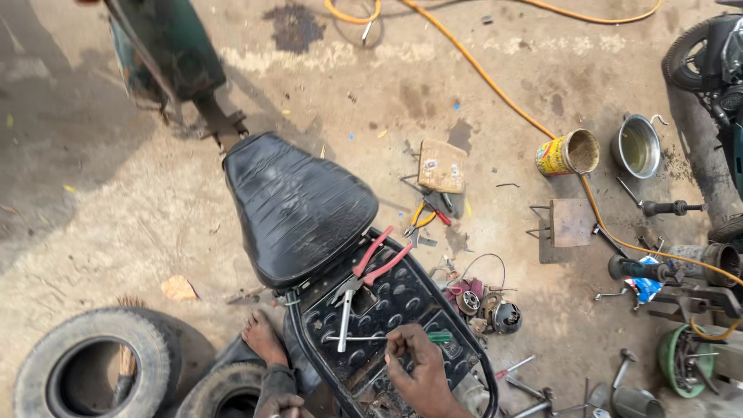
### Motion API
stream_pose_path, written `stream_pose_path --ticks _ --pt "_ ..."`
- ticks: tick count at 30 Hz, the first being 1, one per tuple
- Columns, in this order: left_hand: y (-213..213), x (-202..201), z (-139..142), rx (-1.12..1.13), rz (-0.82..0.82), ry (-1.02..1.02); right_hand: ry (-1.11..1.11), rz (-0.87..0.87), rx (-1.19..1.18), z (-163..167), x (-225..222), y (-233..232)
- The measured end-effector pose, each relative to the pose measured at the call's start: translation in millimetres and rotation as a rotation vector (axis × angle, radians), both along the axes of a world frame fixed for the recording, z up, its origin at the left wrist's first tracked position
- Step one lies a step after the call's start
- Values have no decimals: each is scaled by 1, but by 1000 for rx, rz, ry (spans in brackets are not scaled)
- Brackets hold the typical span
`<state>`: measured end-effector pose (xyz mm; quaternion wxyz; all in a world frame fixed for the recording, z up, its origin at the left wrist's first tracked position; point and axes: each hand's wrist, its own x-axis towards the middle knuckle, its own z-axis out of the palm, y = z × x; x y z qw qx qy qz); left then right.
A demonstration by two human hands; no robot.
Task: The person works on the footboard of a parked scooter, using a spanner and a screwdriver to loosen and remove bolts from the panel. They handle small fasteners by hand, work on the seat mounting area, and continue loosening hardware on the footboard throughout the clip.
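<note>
Right hand [422,371] rests on the black metal rack [387,317] behind the seat [290,205], fingers curled on a green-handled screwdriver [387,337], grip closing round its shaft. Left hand [280,402] sits at the frame's bottom edge; grip cannot be told. Red-handled pliers [371,267] lie unused on the rack. Work looks mid-way: small parts [480,302] are scattered on the dusty concrete floor [116,193]. Seat is cracked, glossy vinyl; rack is dimpled, greasy.

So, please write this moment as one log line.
right hand: on green-handled screwdriver | left hand: low, grip unclear | red pliers: on rack
</note>
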<state>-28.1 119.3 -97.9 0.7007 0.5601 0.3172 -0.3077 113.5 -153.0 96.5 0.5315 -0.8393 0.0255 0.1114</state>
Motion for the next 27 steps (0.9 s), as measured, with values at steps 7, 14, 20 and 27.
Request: stream_pose_path --ticks 7,14,20,27 --pt "-90 30 124 -105 -127 -165 457 -28 434 42 -82 -79" --pt "-143 4 306 -197 23 -255 356 25 895 174 -128 -79" --pt "-165 15 420 -146 -6 -311 307 -8 781 237 -126 -94" --pt "-184 2 455 13 -104 -472 -148 169 377 265 -130 -110"
